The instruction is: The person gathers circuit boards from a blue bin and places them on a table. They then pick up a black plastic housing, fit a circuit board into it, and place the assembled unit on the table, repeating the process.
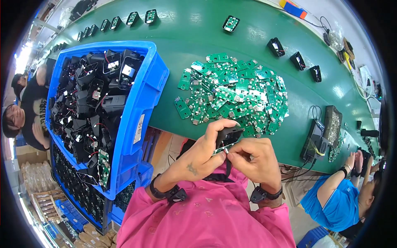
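Observation:
My left hand (202, 152) is closed around a black plastic housing (228, 134), in front of my chest at the table's near edge. A green circuit board (222, 149) lies edge-on against the housing's underside. My right hand (257, 158) pinches a small white connector (226, 151) at the board's edge; whether it is fully seated I cannot tell. Just beyond my hands, a large heap of green circuit boards (244, 93) spreads over the green table (182, 37).
At my left stands a blue crate (153, 68) full of black housings (113, 103) with wires. Housings with boards (151, 16) line the far table edge. A black power unit (315, 142) with cables sits at right. Co-workers (337, 202) are at both sides.

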The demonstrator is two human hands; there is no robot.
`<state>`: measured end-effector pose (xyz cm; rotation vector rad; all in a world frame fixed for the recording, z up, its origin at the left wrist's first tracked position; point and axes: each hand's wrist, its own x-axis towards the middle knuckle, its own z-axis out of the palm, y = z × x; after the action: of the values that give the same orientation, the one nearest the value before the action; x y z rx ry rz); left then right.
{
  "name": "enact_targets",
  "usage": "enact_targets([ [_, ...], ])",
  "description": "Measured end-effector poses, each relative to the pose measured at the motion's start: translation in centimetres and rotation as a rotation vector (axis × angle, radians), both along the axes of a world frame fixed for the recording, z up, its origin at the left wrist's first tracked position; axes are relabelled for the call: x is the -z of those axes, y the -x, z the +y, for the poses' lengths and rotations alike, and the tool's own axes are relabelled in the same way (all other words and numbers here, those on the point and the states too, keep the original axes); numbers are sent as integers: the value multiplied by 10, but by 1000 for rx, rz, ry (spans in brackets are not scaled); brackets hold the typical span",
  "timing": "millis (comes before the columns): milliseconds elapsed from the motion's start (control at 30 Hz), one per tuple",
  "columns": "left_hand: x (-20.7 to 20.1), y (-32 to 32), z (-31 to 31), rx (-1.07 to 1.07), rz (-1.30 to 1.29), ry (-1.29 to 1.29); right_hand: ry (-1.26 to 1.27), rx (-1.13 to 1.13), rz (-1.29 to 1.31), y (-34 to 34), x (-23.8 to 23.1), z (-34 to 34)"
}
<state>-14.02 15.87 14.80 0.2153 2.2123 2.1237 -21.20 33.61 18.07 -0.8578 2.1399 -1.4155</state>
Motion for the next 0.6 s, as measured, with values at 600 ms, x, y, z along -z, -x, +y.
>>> enact_targets([
  [600, -10, 2, 1, 56, -65, 185, 0, -162, 208, 6, 7, 3],
])
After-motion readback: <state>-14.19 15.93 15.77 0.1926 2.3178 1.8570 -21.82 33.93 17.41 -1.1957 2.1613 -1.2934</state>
